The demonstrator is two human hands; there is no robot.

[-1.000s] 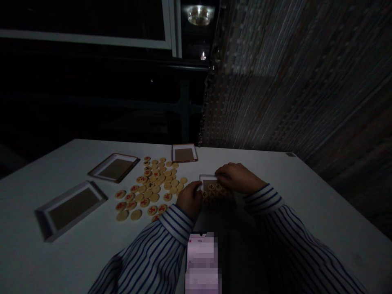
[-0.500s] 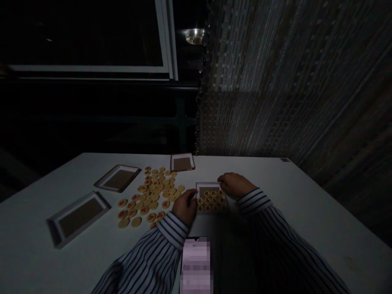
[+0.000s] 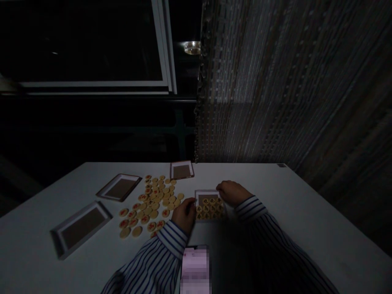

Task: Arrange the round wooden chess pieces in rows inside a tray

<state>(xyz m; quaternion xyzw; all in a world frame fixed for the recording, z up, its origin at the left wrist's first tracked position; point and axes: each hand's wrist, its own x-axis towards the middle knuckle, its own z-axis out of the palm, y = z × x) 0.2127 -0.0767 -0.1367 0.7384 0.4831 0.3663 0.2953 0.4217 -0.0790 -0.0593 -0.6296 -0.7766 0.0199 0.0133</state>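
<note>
Head view: our left hand (image 3: 183, 216), fingers curled and thumb nearly meeting them, is at the left wall of a shallow box (image 3: 201, 198), while our right hand (image 3: 234, 192), half closed, reaches over its far right corner. We cannot tell how firmly either grips. The box is flat on the white surface (image 3: 306, 228) between our hands, with black-marked discs (image 3: 206, 210) in rows inside; shadow blurs its right end.

To the left we see loose discs (image 3: 157, 200), some red-marked, spread and overlapping. Beyond them are the far tray (image 3: 181, 171) and the brown-edged tray (image 3: 121, 188), with the grey tray (image 3: 82, 229) nearer us. A phone (image 3: 196, 263) is at the near side.

We judge the box light and thin-walled, apt to flex if squeezed, and best held low by opposite walls, kept level. The discs look hard, smooth and liable to slide; we would pinch each by its edge.
</note>
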